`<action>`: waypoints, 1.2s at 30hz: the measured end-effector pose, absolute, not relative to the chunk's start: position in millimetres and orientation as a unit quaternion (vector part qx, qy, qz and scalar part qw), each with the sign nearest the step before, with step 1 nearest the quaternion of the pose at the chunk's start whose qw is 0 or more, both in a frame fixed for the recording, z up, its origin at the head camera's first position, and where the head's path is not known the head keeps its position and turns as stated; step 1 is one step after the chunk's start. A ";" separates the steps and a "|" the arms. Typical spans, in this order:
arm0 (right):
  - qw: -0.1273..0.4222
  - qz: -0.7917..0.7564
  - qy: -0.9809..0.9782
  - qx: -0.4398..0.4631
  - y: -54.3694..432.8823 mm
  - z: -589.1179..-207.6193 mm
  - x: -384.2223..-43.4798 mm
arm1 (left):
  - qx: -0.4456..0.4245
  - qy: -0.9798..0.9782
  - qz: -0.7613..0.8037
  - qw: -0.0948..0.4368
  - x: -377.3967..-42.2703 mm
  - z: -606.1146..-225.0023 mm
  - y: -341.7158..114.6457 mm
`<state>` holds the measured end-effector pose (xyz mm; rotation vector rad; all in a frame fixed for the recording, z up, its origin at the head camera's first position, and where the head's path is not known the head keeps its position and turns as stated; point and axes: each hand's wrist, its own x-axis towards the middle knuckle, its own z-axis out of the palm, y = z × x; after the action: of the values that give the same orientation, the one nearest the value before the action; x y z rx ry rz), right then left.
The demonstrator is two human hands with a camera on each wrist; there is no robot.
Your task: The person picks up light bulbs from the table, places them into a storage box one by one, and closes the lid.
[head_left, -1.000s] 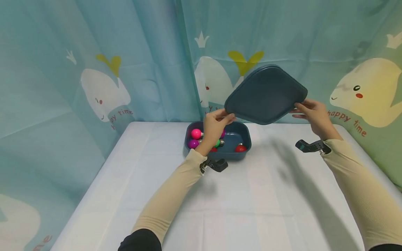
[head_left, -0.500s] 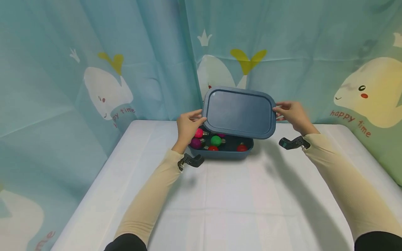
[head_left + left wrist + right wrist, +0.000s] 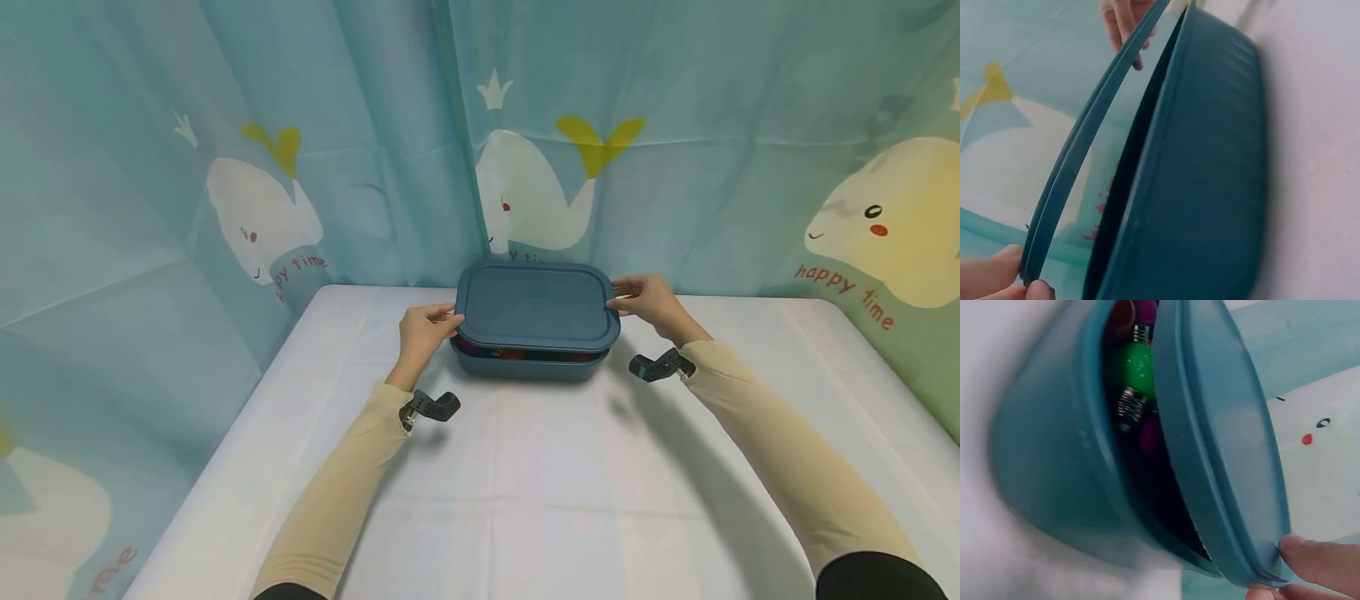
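A blue-grey rectangular lid [image 3: 536,306] with rounded corners hangs just over a matching plastic box [image 3: 525,367], a dark gap showing along the front. My left hand [image 3: 423,337] pinches the lid's left edge between thumb and fingers. At the opposite edge, my right hand [image 3: 651,302] pinches the lid too. Through the gap in the right wrist view, a green bulb [image 3: 1138,367] with a metal screw base shows inside the box, beside purple and red ones. The lid hides most of the contents.
The box stands near the back edge of a table under a white cloth [image 3: 555,483]. Right behind it hangs a blue-green curtain [image 3: 390,167] printed with whales. Each wrist wears a black camera strap [image 3: 431,407].
Both hands have turned the lid from a tilted pose high over the box to nearly flat and lowered it, moving left. The coloured bulbs are now mostly covered.
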<state>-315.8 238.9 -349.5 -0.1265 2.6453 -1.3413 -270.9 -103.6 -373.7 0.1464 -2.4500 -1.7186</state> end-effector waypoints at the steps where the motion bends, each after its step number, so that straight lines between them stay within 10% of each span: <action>1: 0.090 -0.452 0.886 -0.044 238.3 -352.2 -315.7 | 0.053 -0.814 -0.575 0.066 -270.4 -375.7 -104.4; 36: 0.088 -0.392 0.914 -0.054 231.0 -374.6 -297.3 | 0.057 -0.821 -0.567 0.041 -257.6 -396.6 -109.8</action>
<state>-297.3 231.0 -374.6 -0.1615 2.7210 -1.1671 -257.6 -109.8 -396.6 0.1735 -2.5141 -1.7359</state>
